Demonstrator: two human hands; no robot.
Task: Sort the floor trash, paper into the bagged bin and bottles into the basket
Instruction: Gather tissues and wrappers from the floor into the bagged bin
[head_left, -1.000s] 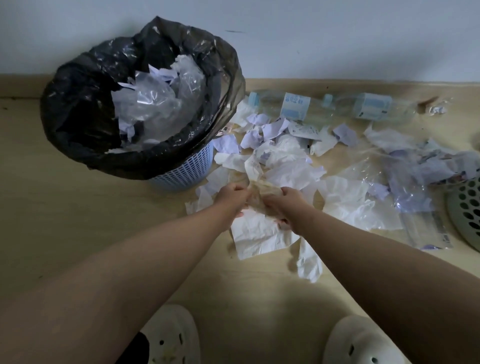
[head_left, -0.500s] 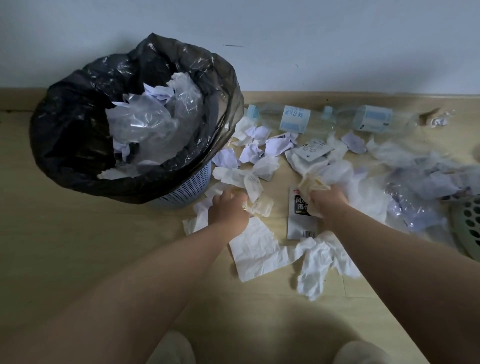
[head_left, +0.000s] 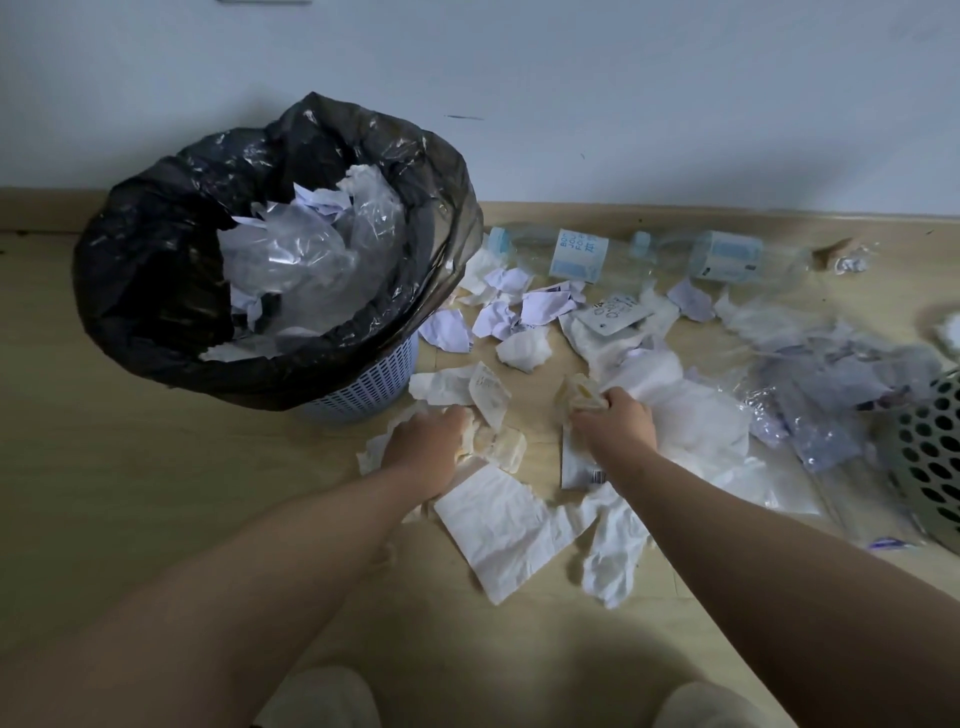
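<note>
1. Reaching over the floor (head_left: 156, 493), you had both arms extended into the litter between the bagged bin (head_left: 156, 291) and the basket (head_left: 930, 457).
2. Your left hand (head_left: 423, 441) lay knuckles-up, with its fingers curled down onto a yellowish scrap (head_left: 493, 444) just in front of the bin's base. The fingertips themselves were hidden.
3. Your right hand (head_left: 615, 428) was clenched around a yellowish wad (head_left: 579, 395), directly over a flat packet (head_left: 576, 462) bearing a barcode.
4. The bagged bin stood towards the floor's wall edge, left of the litter. Its black liner was folded over a blue lattice body, and it held paper and clear film.
5. Two bottles (head_left: 576, 254) lay on their sides, end to end, along the wall edge to the right of the bin.
6. The basket showed only in part at the far right, beside crumpled plastic film (head_left: 831, 374).
7. Loose paper scraps (head_left: 498, 317) lay between the bottles and your hands. A large white sheet (head_left: 498, 525) lay beside your left wrist.
</note>
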